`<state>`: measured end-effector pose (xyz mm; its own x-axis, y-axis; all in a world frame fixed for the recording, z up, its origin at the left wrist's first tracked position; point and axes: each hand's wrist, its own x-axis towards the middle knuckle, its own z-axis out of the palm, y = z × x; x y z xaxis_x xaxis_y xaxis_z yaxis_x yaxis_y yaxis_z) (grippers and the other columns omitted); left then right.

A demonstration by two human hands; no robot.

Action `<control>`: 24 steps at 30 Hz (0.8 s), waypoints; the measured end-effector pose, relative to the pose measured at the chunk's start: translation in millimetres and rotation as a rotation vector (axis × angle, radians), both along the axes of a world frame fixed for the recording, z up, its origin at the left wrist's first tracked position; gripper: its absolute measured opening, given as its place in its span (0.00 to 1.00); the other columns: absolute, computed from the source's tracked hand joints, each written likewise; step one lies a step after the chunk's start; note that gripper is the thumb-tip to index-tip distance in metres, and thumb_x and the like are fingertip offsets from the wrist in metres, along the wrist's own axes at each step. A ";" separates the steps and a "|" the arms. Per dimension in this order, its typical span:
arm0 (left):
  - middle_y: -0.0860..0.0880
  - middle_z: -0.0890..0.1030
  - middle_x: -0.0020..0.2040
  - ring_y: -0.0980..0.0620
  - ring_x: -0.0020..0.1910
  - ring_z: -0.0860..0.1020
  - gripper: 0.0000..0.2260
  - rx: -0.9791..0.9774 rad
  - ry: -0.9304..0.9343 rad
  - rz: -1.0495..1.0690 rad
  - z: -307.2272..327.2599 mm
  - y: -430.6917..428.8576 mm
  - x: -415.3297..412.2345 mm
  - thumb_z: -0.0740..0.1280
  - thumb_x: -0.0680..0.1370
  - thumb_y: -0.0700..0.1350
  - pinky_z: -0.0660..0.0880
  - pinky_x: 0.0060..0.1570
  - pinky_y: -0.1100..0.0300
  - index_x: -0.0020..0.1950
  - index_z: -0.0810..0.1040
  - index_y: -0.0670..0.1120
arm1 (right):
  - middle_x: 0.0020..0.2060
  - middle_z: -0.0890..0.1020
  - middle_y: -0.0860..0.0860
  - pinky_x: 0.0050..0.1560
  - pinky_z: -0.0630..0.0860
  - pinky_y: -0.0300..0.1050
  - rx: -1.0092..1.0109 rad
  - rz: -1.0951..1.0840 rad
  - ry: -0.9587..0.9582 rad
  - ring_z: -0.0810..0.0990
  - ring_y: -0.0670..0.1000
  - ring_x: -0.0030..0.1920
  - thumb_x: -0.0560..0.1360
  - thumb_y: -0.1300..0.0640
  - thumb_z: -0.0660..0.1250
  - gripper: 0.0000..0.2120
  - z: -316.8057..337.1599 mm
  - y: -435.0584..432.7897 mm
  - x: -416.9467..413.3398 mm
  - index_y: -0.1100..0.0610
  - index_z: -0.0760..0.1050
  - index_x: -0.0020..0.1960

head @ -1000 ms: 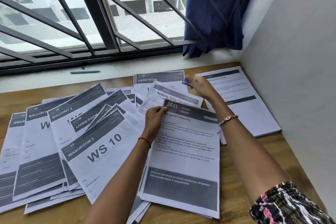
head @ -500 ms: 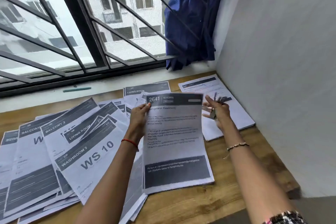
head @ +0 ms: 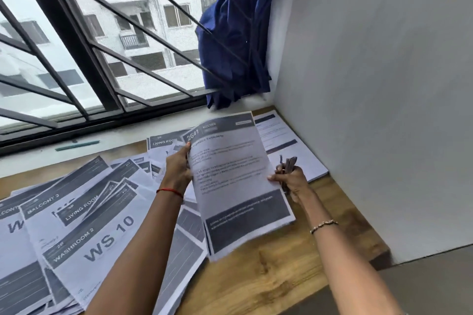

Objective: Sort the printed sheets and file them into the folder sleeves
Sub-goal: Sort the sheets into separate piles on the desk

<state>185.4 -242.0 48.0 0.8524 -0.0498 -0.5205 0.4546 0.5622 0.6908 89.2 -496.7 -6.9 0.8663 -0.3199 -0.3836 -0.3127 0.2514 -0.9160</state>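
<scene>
Your left hand (head: 178,169) pinches the left edge of the kitchen sheet (head: 235,186), with the thumb on the printed face just under its "2641" header and the fingers behind. Your right hand (head: 291,183) holds the opposite edge, thumb tip pressed to the paper. Its curled fingers also clutch a few slim dark items (head: 288,163) (too blurred to name). Held between both hands, the sheet is lifted off the table (head: 276,281) and tilted, its top toward the window (head: 143,64).

Under your left forearm lies the spread of sheets (head: 102,240), overlapping, with "WS 10", "LIVING ROOM" and "BALCONY 3" readable. Beyond your right hand a neat stack (head: 289,140) lies against the wall (head: 371,110). A teal pen (head: 76,145) rests on the sill (head: 122,135), and a blue curtain (head: 230,46) hangs bunched in the corner.
</scene>
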 end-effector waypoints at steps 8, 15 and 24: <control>0.44 0.79 0.44 0.50 0.40 0.78 0.11 0.256 -0.050 -0.283 -27.1 -41.9 -12.3 0.61 0.78 0.31 0.80 0.37 0.62 0.59 0.72 0.39 | 0.21 0.74 0.42 0.35 0.77 0.32 -0.143 -0.153 -0.117 0.75 0.39 0.26 0.62 0.82 0.67 0.19 35.4 -60.1 38.7 0.59 0.68 0.32; 0.47 0.79 0.46 0.49 0.39 0.79 0.19 0.440 -0.233 -0.359 -41.5 -98.3 -8.4 0.58 0.73 0.22 0.75 0.30 0.69 0.57 0.74 0.38 | 0.22 0.75 0.42 0.32 0.75 0.33 -0.453 -0.084 -0.021 0.74 0.40 0.25 0.62 0.78 0.70 0.17 42.9 -100.5 67.1 0.58 0.70 0.31; 0.46 0.81 0.44 0.54 0.41 0.77 0.15 0.853 -0.353 -0.395 -70.0 -125.3 0.1 0.64 0.68 0.25 0.74 0.38 0.66 0.49 0.82 0.37 | 0.47 0.82 0.63 0.47 0.76 0.51 -1.021 0.057 0.168 0.80 0.62 0.49 0.68 0.66 0.69 0.10 41.7 -98.2 100.1 0.63 0.79 0.49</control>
